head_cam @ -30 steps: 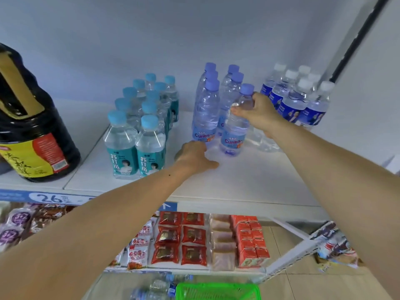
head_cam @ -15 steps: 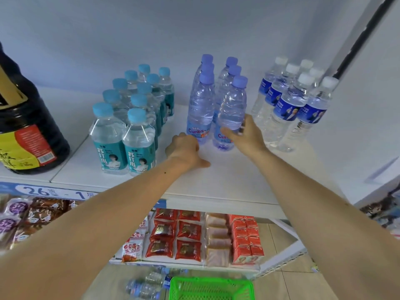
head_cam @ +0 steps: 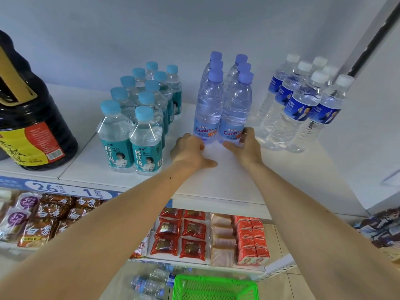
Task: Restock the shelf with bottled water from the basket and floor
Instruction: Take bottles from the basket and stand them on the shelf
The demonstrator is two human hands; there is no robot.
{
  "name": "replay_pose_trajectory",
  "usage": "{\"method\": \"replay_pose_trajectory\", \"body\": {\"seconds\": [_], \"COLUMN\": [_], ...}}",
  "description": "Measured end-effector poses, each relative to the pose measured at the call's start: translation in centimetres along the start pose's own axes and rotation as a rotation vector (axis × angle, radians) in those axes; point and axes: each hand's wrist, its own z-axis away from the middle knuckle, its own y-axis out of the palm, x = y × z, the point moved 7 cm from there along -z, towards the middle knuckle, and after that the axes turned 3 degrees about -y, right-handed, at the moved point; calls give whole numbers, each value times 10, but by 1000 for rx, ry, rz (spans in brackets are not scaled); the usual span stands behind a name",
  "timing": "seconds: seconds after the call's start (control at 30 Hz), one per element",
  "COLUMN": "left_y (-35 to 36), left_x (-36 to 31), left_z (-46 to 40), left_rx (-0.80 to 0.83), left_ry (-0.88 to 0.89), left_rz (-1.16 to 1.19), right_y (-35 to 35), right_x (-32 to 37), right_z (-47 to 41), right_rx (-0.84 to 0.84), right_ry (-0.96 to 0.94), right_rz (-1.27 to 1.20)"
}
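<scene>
Nearest you, at the bottom edge, sits the green basket [head_cam: 214, 287], w/ a few loose water bottles [head_cam: 151, 282] lying on the floor just to its left; they're blurry, so labels can't be read. Above that, the lower shelf carries red snack packs [head_cam: 180, 233], pale wrapped cakes [head_cam: 221, 239] and small red cartons [head_cam: 252, 241], plus brown noodle packs [head_cam: 52, 217] off to the left. Your two forearms reach up over the white shelf [head_cam: 227, 182], whose front strip shows a blue tag reading 26 [head_cam: 65, 189]. Your left hand [head_cam: 189, 149] rests knuckles-down on the shelf, fingers curled under at the base of the front-left Cunbs bottle [head_cam: 208, 107]; it looks to be touching the bottle rather than wrapping it, though the fingertips are hidden. Your right hand [head_cam: 247, 146] has thumb and fingers curled round the base of the front-right Cunbs bottle [head_cam: 236, 111], gripping it low by the label. Both stand upright, touching each other, at the front of two short rows of purple-capped bottles. To the left, a block of teal-label soda water bottles [head_cam: 138, 118]; further left a big dark jug [head_cam: 32, 118] w/ yellow-red label. To the right, near the upright post, white-capped bottles [head_cam: 303, 100] w/ blue labels. Behind everything, the plain wall.
</scene>
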Motion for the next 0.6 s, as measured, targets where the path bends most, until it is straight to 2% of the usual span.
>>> {"method": "replay_pose_trajectory", "body": {"seconds": [0.6], "left_y": [1], "left_x": [-1], "left_z": [-1], "left_rx": [0], "left_ry": [44], "left_rz": [-45], "right_y": [1], "right_x": [12], "right_z": [10], "right_rx": [7], "right_ry": [43], "right_rz": [92]}}
